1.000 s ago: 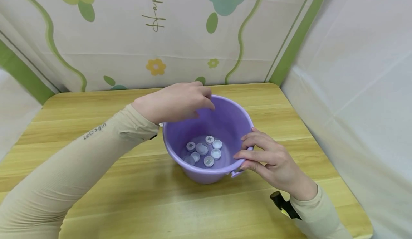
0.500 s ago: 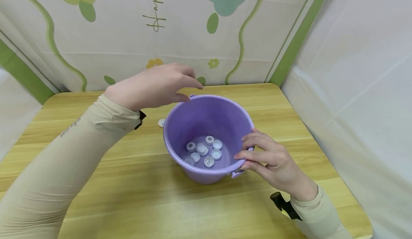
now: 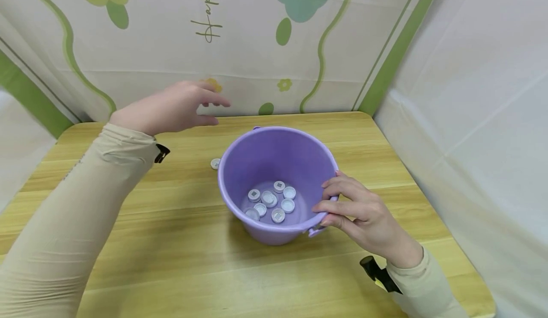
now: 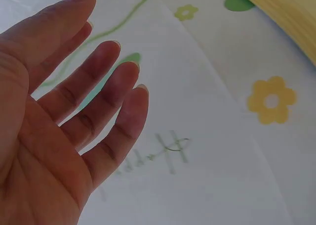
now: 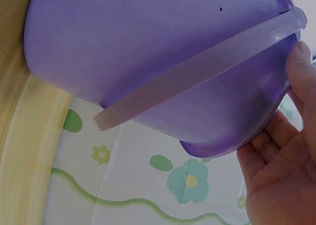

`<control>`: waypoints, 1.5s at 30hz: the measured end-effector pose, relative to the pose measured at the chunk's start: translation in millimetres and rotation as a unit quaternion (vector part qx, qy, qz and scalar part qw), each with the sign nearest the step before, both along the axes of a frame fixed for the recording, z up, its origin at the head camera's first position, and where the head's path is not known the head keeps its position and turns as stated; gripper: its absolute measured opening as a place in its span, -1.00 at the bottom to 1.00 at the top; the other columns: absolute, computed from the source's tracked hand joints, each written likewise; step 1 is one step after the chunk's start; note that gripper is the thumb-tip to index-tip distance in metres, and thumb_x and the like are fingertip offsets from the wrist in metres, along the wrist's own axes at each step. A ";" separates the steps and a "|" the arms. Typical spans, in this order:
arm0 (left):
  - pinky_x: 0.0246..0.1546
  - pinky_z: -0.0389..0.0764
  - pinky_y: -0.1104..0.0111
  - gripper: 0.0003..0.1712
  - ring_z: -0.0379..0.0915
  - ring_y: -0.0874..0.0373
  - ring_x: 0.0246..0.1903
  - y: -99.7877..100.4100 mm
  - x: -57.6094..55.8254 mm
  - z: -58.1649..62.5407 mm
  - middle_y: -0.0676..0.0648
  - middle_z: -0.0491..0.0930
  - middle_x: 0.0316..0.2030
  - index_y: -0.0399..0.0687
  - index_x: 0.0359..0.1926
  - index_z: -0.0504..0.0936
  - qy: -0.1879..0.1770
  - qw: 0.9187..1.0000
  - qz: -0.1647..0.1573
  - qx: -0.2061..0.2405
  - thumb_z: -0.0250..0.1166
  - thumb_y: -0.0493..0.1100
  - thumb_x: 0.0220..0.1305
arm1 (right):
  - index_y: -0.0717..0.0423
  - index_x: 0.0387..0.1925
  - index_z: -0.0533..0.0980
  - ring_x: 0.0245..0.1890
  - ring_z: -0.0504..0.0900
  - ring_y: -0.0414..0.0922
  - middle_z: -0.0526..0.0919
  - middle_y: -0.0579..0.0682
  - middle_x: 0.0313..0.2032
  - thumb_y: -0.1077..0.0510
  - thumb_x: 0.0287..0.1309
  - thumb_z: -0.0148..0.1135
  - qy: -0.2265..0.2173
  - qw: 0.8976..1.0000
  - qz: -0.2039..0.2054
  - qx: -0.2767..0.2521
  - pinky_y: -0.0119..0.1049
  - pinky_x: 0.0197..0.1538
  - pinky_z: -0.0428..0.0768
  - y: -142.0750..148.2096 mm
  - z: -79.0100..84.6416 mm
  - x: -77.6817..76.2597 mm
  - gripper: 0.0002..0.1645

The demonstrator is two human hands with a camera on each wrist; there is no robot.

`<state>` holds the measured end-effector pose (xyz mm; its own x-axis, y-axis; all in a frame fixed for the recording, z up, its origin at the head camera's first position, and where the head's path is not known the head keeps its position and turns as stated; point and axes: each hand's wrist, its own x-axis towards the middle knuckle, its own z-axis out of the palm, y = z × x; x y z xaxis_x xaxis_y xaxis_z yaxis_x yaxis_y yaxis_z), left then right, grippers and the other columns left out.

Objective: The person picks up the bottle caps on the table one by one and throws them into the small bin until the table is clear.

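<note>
A purple bucket stands on the wooden table, with several small round white caps lying on its bottom. My right hand grips the bucket's rim on the near right, thumb outside and fingers over the edge. In the right wrist view, the bucket's handle hangs down along its outer wall. My left hand hovers over the table's far left part, apart from the bucket. Its fingers are loosely spread and the palm holds nothing, as the left wrist view shows. One more white cap lies on the table just left of the bucket.
The wooden table extends around the bucket on all sides. Behind it hangs a white cloth with printed flowers and green borders. A plain white sheet hangs along the right side.
My left hand has moved from above the bucket's opening leftward and away, uncovering the cap on the table. The right hand and the bucket have stayed in place.
</note>
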<state>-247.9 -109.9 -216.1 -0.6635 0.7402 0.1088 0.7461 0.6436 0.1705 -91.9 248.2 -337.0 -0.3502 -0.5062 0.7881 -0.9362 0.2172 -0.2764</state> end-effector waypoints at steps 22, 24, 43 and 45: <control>-0.12 0.59 0.09 -0.59 0.58 -0.03 -0.18 -28.0 -47.7 -132.5 -0.17 0.64 0.01 -0.15 0.05 0.70 -0.161 0.986 0.037 -0.005 0.47 -0.19 0.15 | 0.12 -0.22 0.70 -0.02 0.51 0.05 0.62 0.09 -0.21 0.05 0.29 0.26 -0.001 1.000 0.001 0.009 0.05 0.38 0.25 -1.1 2.4 -1.7 -0.76; -0.10 0.58 0.09 -0.64 0.58 -0.02 -0.17 -26.3 -50.2 -142.7 -0.09 0.67 -0.03 -0.05 0.02 0.74 -0.167 0.985 0.042 -0.005 0.47 -0.19 0.16 | 0.12 -0.22 0.70 -0.03 0.51 0.06 0.61 0.08 -0.21 0.05 0.29 0.26 -0.001 1.000 0.001 0.010 0.05 0.38 0.25 -1.4 2.4 -2.0 -0.76; -0.45 0.40 0.30 -0.73 0.28 0.16 -0.55 -4.8 -41.8 -168.9 0.07 0.46 -0.68 0.00 -0.68 0.67 -0.103 0.992 0.066 -0.023 0.47 -0.44 -0.07 | 0.13 -0.21 0.71 0.02 0.51 0.03 0.62 0.12 -0.22 0.05 0.28 0.27 -0.006 1.000 0.010 -0.001 0.06 0.38 0.24 2.3 1.4 -4.5 -0.75; -0.42 0.43 0.28 -0.73 0.30 0.14 -0.53 0.5 -41.7 -168.8 0.05 0.49 -0.66 -0.02 -0.68 0.68 -0.097 0.992 0.074 -0.029 0.47 -0.45 -0.08 | 0.14 -0.22 0.71 0.01 0.52 0.04 0.62 0.13 -0.23 0.05 0.28 0.27 -0.005 1.000 0.010 -0.003 0.05 0.38 0.24 3.8 1.5 -5.2 -0.75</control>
<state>-289.6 -109.5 -384.9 -0.7695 0.6347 -0.0714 0.5996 0.7564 0.2614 -97.1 252.0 -335.5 -0.3478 -0.5088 0.7875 -0.9375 0.1971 -0.2867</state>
